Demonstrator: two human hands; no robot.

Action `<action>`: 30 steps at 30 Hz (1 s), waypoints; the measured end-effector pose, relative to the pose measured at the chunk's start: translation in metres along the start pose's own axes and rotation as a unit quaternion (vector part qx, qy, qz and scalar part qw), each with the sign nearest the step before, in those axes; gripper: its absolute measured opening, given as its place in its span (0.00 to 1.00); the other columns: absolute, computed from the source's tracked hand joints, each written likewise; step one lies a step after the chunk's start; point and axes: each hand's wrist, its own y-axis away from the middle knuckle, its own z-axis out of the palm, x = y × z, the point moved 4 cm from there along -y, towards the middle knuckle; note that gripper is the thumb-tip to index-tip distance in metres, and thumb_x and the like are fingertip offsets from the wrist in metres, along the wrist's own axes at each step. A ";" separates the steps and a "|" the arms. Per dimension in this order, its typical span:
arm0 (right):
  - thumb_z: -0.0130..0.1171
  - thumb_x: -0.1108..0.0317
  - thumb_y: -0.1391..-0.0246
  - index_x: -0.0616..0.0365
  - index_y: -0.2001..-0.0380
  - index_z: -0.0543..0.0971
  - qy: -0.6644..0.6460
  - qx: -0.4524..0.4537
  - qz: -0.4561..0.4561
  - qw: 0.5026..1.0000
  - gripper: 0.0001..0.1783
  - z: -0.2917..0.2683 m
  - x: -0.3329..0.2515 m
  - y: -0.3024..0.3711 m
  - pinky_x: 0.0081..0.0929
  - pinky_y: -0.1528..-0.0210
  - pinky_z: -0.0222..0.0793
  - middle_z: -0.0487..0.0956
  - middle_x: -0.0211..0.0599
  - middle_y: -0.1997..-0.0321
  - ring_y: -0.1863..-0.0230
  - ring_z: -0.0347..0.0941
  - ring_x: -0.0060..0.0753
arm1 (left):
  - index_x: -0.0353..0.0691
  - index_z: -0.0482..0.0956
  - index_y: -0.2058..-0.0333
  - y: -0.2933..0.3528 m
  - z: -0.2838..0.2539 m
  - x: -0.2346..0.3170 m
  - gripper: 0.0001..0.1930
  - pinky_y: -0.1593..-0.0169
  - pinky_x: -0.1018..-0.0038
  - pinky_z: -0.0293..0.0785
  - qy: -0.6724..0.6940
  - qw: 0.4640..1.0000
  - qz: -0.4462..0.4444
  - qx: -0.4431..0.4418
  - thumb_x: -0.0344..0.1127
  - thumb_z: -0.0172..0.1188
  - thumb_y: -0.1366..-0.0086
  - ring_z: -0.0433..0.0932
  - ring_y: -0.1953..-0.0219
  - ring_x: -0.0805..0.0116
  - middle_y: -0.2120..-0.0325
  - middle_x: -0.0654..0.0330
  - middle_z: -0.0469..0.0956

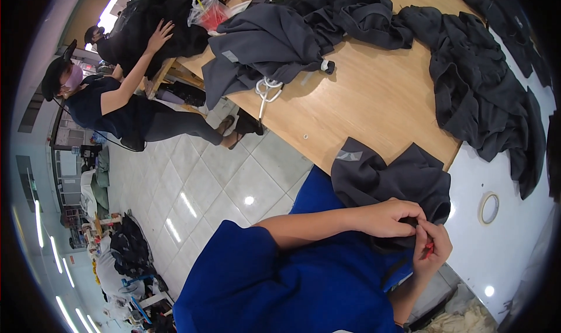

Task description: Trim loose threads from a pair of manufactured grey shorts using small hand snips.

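A dark grey piece of clothing (388, 181) hangs over the near edge of the wooden table and onto my lap, with a small pale patch at its upper left. My left hand (397, 216) is closed, its fingertips pinching the edge of this cloth. Right against it is my right hand (432, 248), also closed. A small red object (429, 249) shows between the right fingers; most of it is hidden, so its kind cannot be made out. The fingertips of both hands meet over the cloth.
White-handled scissors (269, 90) lie at the wooden table's (362, 93) left edge, beside a heap of grey garments (269, 40). More garments (479, 81) spread across the right. A tape roll (488, 209) rests on the white surface. At left, a masked person (108, 99) touches black cloth.
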 end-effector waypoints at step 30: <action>0.62 0.79 0.58 0.60 0.67 0.78 -0.073 0.125 0.104 0.984 0.11 0.005 0.011 0.017 0.13 0.80 0.53 0.68 0.27 0.84 0.82 0.59 0.13 | 0.36 0.70 0.65 0.008 -0.002 -0.002 0.07 0.57 0.81 0.65 0.033 0.995 -0.064 0.075 0.26 0.56 0.43 0.68 0.63 0.79 0.66 0.65 0.71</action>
